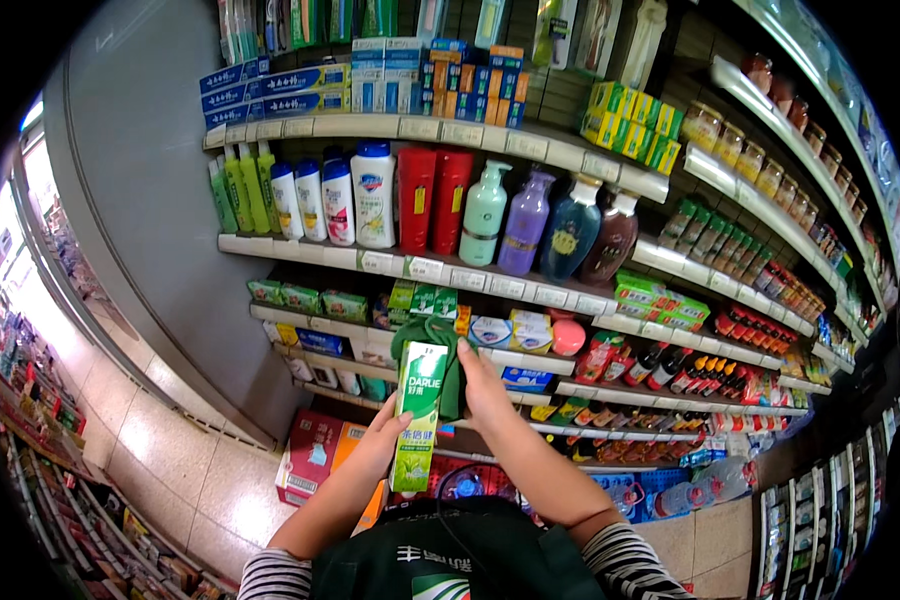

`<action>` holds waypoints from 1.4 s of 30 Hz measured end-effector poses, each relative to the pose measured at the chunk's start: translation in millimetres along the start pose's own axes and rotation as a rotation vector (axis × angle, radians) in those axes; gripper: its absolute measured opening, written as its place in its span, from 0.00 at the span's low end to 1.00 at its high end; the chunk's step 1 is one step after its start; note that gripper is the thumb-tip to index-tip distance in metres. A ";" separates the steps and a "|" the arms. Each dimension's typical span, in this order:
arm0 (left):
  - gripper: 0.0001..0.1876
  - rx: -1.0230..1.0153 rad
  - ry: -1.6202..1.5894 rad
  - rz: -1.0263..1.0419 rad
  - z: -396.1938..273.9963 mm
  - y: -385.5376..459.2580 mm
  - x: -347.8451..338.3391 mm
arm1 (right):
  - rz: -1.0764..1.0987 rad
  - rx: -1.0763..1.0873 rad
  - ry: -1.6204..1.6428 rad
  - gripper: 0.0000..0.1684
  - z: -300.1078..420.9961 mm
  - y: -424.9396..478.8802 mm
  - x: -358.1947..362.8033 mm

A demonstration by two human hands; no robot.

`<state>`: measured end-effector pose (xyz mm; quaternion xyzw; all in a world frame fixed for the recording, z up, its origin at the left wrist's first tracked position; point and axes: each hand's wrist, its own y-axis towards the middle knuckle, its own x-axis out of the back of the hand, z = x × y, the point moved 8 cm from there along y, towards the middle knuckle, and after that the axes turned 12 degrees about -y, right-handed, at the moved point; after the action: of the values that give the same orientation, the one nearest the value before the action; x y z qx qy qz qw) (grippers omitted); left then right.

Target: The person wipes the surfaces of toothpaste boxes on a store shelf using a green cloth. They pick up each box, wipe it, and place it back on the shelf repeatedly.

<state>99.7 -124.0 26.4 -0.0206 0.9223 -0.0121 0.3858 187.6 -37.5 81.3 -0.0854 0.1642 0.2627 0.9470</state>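
Observation:
A green and white Darlie toothpaste box (418, 420) is held tilted upright in front of my chest. My left hand (386, 424) grips its lower left side, thumb across the front. Bunched behind the top of the box is a dark green cloth (452, 382), and my right hand (484, 382) holds it at its right edge. The right fingers are mostly hidden behind the cloth. Just beyond both hands is a shelf with soap boxes (531, 330) and a round pink container (568, 337).
Shampoo and pump bottles (375, 195) line the shelf above, with toothpaste boxes (307, 90) higher up. Seasoning jars (727, 142) and bottles fill the right shelving. Cartons (311, 454) and water bottles (679, 495) sit on the floor below. A grey panel (150, 187) stands at left.

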 end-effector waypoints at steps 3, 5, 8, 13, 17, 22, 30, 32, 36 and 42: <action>0.25 -0.124 -0.036 -0.079 -9.4 0.9 -1.3 | -0.140 0.125 -0.086 0.24 -5.6 -1.9 16.3; 0.20 -0.246 -0.108 -0.167 -23.2 1.8 10.8 | -0.142 0.188 -0.182 0.23 -2.0 -8.8 12.8; 0.16 -0.321 -0.165 -0.190 -50.6 -0.8 -6.7 | -0.096 0.411 -0.608 0.19 22.2 -28.5 10.4; 0.20 -0.414 -0.381 -0.319 -50.7 -6.3 23.8 | 0.145 0.492 -1.056 0.20 23.0 -63.1 -36.1; 0.17 -0.456 -0.565 -0.367 -47.7 -2.1 32.4 | 0.260 0.232 -1.153 0.22 -6.9 -62.5 -36.3; 0.24 -0.392 -0.486 -0.363 -49.9 -1.8 11.2 | 0.076 0.268 -0.959 0.23 1.8 -57.8 -15.4; 0.32 -0.034 -0.333 -0.059 -16.7 0.9 -16.2 | -0.079 0.344 -0.931 0.14 1.8 -61.5 40.0; 0.30 -0.051 -0.374 -0.021 -13.3 5.3 -29.3 | -0.098 0.360 -0.881 0.10 2.2 -65.6 47.9; 0.32 0.191 -0.514 0.072 20.8 1.1 -48.5 | -0.100 0.345 -0.662 0.09 12.1 -72.2 55.9; 0.30 0.404 -0.165 -0.089 74.8 0.4 -34.8 | -0.160 0.068 -0.153 0.32 -20.9 -44.1 55.4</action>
<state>177.3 -122.4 -1.4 0.0154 0.8646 -0.2118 0.4555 250.0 -54.1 45.4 -0.0457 0.0932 0.1864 0.9770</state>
